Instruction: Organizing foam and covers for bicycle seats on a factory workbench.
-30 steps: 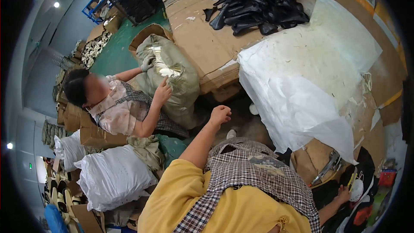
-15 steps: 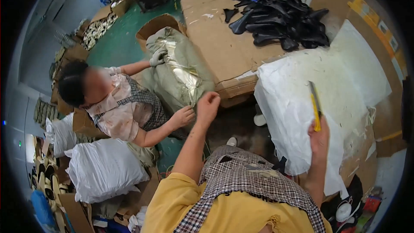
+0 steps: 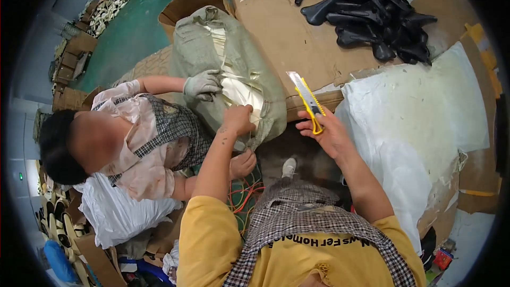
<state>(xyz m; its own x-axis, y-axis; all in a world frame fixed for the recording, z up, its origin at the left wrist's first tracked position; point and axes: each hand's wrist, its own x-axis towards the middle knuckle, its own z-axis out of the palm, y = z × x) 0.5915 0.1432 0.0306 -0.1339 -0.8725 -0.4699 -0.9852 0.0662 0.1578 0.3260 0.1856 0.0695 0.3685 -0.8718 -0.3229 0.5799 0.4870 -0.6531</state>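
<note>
In my right hand (image 3: 332, 133) is a yellow utility knife (image 3: 308, 98) with its blade out, pointing up and to the left. My left hand (image 3: 239, 119) is closed on the edge of a grey-green woven sack (image 3: 196, 48), beside its long opening. Shiny cream-white material (image 3: 241, 91) shows through that slit. A co-worker's gloved hand (image 3: 203, 85) rests on the sack at the opening, farther away from me. The same person's bare hand (image 3: 243, 163) is at the sack's near lower end, just below my left hand.
A pile of black moulded pieces (image 3: 372, 13) lies on the cardboard-covered table (image 3: 265, 37). White sheeting (image 3: 393, 111) drapes over the table at right. An opened carton (image 3: 186, 5) stands behind the sack. White bags (image 3: 127, 212) and orange cords (image 3: 247, 191) are at lower left.
My left hand has come down to the sack's opening. My right hand has swung left with the knife, toward the sack. The co-worker's gloved hand now lies lower, by the slit.
</note>
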